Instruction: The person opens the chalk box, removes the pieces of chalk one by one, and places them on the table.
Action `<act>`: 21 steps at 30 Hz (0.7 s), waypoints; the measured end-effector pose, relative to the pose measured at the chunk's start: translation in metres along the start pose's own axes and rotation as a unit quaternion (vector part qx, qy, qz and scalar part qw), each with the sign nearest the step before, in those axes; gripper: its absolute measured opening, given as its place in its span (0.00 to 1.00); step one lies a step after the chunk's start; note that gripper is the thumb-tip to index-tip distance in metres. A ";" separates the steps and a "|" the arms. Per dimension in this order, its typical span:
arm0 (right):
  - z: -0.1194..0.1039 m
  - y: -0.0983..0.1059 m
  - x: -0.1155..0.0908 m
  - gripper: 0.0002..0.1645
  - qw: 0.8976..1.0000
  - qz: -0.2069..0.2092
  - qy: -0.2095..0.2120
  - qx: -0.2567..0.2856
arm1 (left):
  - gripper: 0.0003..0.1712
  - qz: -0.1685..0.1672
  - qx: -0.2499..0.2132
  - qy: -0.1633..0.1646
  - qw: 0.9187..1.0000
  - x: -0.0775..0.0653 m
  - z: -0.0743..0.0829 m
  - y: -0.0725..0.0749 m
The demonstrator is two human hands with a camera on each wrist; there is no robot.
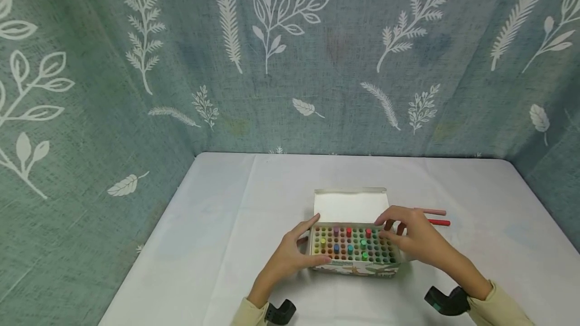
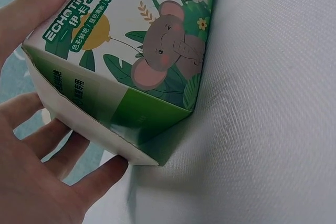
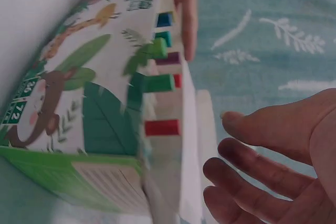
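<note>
A printed cardboard box [image 1: 353,268] with a lifted white lid [image 1: 351,206] stands on the table. Its top is a rack [image 1: 371,253] of round holes, with several coloured sticks in some of them, among them a blue stick [image 1: 336,248] and a red stick [image 3: 163,127]. My left hand [image 1: 296,253] grips the box's left end, thumb along the front edge and fingers at the back; in the left wrist view they lie around an end flap [image 2: 100,124]. Over the rack's right end is my right hand [image 1: 414,233], its fingers loosely bent, nothing between them and the thumb.
Just right of the lid, a pink stick [image 1: 436,212] and a red stick [image 1: 439,223] lie on the white tablecloth [image 1: 254,205], partly behind the right hand. A patterned teal curtain [image 1: 335,64] hangs behind the table and at both sides.
</note>
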State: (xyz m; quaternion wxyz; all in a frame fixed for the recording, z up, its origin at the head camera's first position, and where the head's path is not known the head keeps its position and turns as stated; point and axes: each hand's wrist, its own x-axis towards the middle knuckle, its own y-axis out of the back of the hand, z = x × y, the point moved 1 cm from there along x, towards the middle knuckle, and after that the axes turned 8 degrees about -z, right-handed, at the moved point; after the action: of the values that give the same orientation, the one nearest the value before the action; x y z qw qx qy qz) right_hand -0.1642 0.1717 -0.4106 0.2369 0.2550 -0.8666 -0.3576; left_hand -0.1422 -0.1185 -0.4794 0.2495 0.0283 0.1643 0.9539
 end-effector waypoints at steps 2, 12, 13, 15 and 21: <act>-0.002 -0.005 0.003 0.12 1.000 -0.012 0.007 0.000 | 0.52 -0.002 -0.004 0.001 1.000 -0.002 0.007 0.000; -0.008 -0.027 0.012 0.11 0.993 -0.051 -0.008 -0.102 | 0.51 -0.004 -0.006 0.010 1.000 -0.010 0.037 0.003; -0.008 -0.028 0.012 0.11 0.993 -0.048 -0.007 -0.110 | 0.51 -0.004 -0.007 0.010 1.000 -0.010 0.037 0.003; -0.006 -0.030 0.012 0.11 0.991 -0.041 0.000 -0.125 | 0.51 -0.004 -0.007 0.008 1.000 -0.010 0.036 0.003; -0.004 -0.033 0.013 0.09 0.989 -0.025 0.022 -0.143 | 0.51 -0.003 -0.010 0.006 1.000 -0.009 0.036 0.002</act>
State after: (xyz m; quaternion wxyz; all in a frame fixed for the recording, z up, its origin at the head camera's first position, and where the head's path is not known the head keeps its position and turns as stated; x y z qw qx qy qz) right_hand -0.1631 0.1413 -0.4298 0.2805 0.2483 -0.7946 -0.4778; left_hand -0.1309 -0.1138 -0.4448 0.2513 0.0192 0.1560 0.9551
